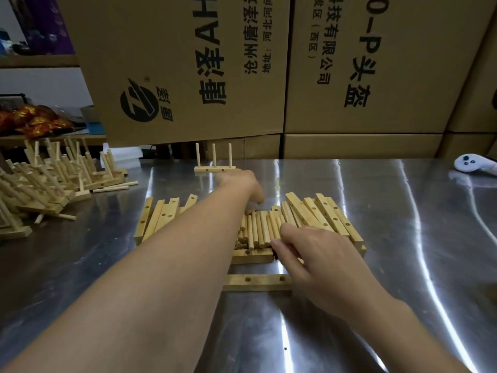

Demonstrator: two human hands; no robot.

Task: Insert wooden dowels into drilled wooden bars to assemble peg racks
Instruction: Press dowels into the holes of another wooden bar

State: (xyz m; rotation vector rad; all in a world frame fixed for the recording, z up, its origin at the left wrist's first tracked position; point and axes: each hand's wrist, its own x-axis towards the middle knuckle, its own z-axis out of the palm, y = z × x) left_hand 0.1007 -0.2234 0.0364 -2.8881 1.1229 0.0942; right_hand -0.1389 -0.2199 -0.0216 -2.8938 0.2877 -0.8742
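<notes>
Steel table (376, 238), cardboard boxes (363, 76) behind, finished racks (48, 189) far left

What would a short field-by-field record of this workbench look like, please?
surface: steel table
centre: dowel pile, drilled bars flanking it
nearest: empty drilled bar
far: three-dowel rack, upright
left edge: heap of finished racks
left hand: at the pile's far end, fingers hidden
right hand: over the pile's near end, grip unclear
far right: white controller
</notes>
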